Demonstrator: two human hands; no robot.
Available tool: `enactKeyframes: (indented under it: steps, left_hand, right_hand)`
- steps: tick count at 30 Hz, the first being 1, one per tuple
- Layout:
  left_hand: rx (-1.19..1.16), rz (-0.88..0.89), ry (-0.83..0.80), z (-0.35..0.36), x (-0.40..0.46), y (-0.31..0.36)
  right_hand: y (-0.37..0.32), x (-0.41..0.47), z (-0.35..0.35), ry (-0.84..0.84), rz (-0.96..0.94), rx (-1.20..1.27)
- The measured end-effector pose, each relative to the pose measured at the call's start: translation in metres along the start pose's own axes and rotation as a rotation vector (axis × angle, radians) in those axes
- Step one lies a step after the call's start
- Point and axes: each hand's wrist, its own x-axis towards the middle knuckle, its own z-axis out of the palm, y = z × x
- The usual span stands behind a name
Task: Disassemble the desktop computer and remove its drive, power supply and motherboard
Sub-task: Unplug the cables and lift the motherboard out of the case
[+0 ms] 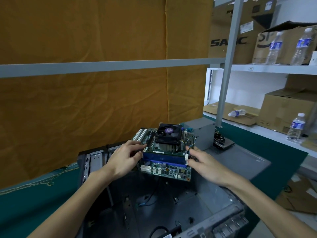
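Motherboard (pixel 167 156), fan on top, is held clear above the emptied case (pixel 171 203), the left hand (pixel 124 158) pinching its left edge and the right hand (pixel 204 164) curled round its right edge, so the last removal step appears to be in hand. A steady, level carry to a bare patch of the green table (pixel 25 203) beside the case is called for next, clear of the grey power supply (pixel 203 133) behind the board. An orange cloth (pixel 94 100) hangs behind the case, and shelves (pixel 274 68) of boxes and bottles stand to its right.
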Motion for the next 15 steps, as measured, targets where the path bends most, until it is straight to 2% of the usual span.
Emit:
enactKeyframes:
  steps: [8,10,11,13,15]
  left_hand:
    - [-0.013,-0.002,-0.009,-0.001,-0.002,-0.001]
    - [-0.016,-0.001,-0.007,-0.001,-0.003,-0.001]
    - [-0.015,0.000,-0.005,-0.001,-0.004,-0.001]
    - [-0.020,0.001,-0.005,-0.001,-0.004,0.000]
    - [-0.018,-0.005,0.002,-0.002,-0.004,0.003]
  right_hand:
    - [0.002,-0.003,-0.003,0.014,0.009,0.169]
    - [-0.003,-0.011,-0.004,0.146,0.013,0.132]
    - [-0.007,-0.017,-0.005,0.269,-0.016,0.098]
    - [-0.017,-0.025,-0.008,0.515,-0.173,-0.006]
    - [-0.027,-0.026,-0.012,0.546,-0.328,-0.136]
